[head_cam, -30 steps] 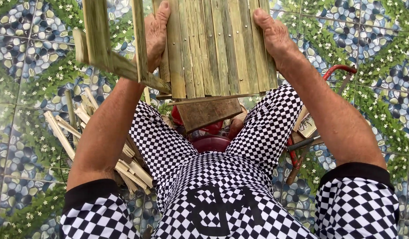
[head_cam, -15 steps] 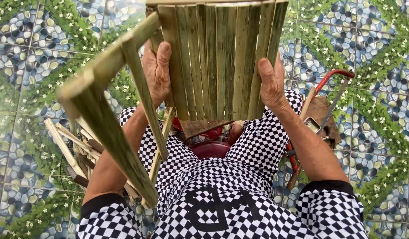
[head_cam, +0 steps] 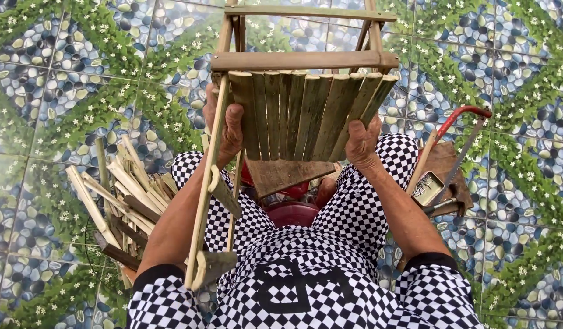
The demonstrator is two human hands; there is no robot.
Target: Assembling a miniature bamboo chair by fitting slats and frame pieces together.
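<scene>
Over patterned floor tiles [head_cam: 62, 91], we note the left hand [head_cam: 228, 125] and right hand [head_cam: 362, 141] each grasping the bamboo slat seat [head_cam: 299, 113], with a small grey tin [head_cam: 427, 188] lying right.

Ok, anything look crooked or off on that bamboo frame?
The slats fan out unevenly, those by the right hand tilted. The left hand grips the opposite edge. Nothing looks broken.

Two hands, the left [head_cam: 228, 129] and the right [head_cam: 362, 141], were on one bamboo stool [head_cam: 299, 91]. Its seat had about nine slats. One heap of bamboo sticks [head_cam: 120, 192], too many to count, lay on the floor. There was one red-framed saw [head_cam: 461, 131] and one board [head_cam: 444, 170].
</scene>
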